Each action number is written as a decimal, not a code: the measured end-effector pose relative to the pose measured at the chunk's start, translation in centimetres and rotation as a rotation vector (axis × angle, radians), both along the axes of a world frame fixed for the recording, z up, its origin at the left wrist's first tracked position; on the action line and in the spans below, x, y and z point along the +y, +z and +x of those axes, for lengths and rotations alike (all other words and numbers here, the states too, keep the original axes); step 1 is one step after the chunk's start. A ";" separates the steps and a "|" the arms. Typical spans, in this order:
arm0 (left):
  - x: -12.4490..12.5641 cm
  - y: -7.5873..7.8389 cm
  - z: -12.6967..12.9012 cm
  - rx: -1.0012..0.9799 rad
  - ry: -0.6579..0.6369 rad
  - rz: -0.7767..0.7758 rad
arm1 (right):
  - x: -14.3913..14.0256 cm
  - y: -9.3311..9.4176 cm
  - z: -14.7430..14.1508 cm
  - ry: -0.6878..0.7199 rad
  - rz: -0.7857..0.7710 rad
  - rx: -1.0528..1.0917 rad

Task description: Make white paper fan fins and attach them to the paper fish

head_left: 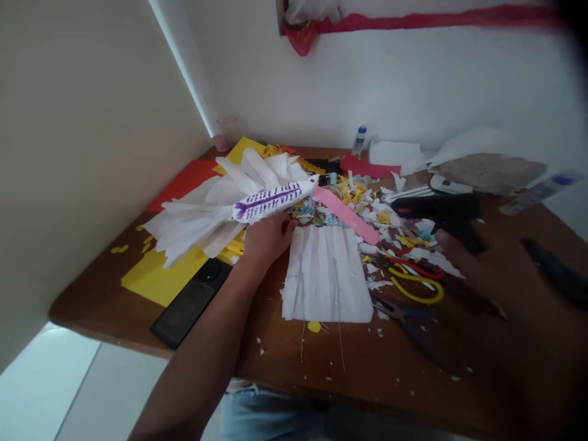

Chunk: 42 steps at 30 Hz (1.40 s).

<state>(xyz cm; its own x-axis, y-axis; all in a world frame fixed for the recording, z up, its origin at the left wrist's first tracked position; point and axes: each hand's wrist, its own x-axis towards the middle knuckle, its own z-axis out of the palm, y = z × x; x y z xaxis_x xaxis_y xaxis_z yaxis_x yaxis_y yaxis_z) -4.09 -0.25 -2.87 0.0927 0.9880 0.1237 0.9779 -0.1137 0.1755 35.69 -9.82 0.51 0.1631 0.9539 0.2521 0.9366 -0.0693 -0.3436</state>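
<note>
I see the left hand (266,237) closed under the white paper bird with purple marker lines (271,201), holding it above the brown wooden table (294,361). Right hand (482,269) is blurred, fingers spread, beside the black glue gun (441,211); grip unclear.

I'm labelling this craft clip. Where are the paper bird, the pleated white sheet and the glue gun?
paper bird (271,201), head view, on its purple-marked body.
pleated white sheet (327,275), head view, on its middle folds.
glue gun (441,208), head view, on its black barrel.
</note>
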 end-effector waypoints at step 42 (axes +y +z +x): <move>-2.7 2.8 -2.6 -0.029 -0.086 -0.309 | -2.9 -2.0 -7.4 0.500 -0.206 0.036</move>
<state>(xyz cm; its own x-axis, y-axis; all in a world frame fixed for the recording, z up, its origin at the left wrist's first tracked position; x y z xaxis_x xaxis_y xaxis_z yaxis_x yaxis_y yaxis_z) -6.70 -2.93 -0.08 0.1779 0.9679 -0.1774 0.9613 -0.1324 0.2418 28.33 -12.69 -1.47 -0.3184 0.9464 0.0542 0.8605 0.3126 -0.4023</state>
